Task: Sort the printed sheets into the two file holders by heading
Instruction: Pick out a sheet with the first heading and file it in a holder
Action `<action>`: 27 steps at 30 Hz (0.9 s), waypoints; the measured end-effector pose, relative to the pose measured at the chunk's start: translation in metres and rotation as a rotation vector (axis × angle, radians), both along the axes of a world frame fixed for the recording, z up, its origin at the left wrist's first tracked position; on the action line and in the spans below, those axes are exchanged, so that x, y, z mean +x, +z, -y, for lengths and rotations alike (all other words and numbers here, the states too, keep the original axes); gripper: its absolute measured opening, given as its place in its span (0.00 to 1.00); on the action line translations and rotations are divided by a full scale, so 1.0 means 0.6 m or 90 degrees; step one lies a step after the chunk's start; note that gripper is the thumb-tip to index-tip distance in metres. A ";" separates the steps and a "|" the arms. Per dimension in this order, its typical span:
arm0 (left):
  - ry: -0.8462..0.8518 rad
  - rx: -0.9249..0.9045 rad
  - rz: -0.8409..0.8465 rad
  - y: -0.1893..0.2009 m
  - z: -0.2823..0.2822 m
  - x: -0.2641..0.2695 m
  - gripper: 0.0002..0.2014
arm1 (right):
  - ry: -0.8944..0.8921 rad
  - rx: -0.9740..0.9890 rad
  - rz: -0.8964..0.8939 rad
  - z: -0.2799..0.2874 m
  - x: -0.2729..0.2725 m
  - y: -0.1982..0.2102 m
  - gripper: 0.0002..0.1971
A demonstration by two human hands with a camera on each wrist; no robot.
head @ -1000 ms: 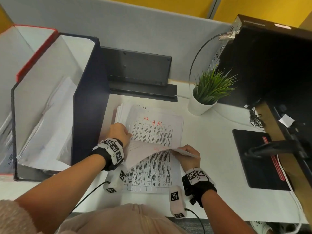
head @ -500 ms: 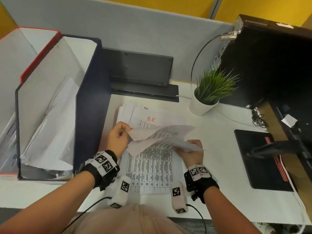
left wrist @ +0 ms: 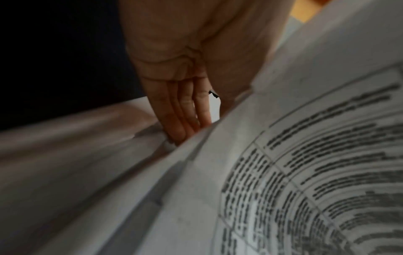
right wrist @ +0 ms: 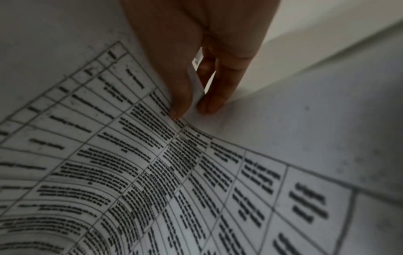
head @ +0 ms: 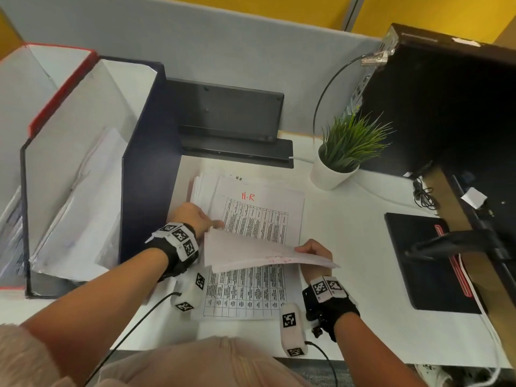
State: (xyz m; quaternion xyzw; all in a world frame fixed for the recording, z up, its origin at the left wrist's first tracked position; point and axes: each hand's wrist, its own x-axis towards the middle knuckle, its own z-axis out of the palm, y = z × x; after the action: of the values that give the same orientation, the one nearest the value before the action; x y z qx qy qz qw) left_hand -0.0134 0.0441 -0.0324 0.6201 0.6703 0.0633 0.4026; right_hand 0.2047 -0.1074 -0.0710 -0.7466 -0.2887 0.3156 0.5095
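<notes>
Right hand [head: 314, 252] pinching 1 lifted sheet [head: 259, 254], left hand [head: 195, 216] seemingly flat on stack [head: 259, 216], 2 file holders [head: 83, 169].

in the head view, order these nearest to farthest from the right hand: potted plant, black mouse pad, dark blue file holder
From the right hand:
1. black mouse pad, just to its right on the desk
2. potted plant, behind it, slightly right
3. dark blue file holder, far left, beyond the paper stack
</notes>
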 end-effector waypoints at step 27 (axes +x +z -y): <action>0.117 0.031 0.517 0.032 0.055 -0.004 0.13 | -0.022 -0.056 -0.023 -0.015 0.009 0.019 0.18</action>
State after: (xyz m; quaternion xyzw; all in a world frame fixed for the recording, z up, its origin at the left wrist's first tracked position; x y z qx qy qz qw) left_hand -0.0156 0.0111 -0.0131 0.4915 0.5079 0.3545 0.6123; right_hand 0.2101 -0.0985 -0.0594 -0.7674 -0.2524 0.3327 0.4866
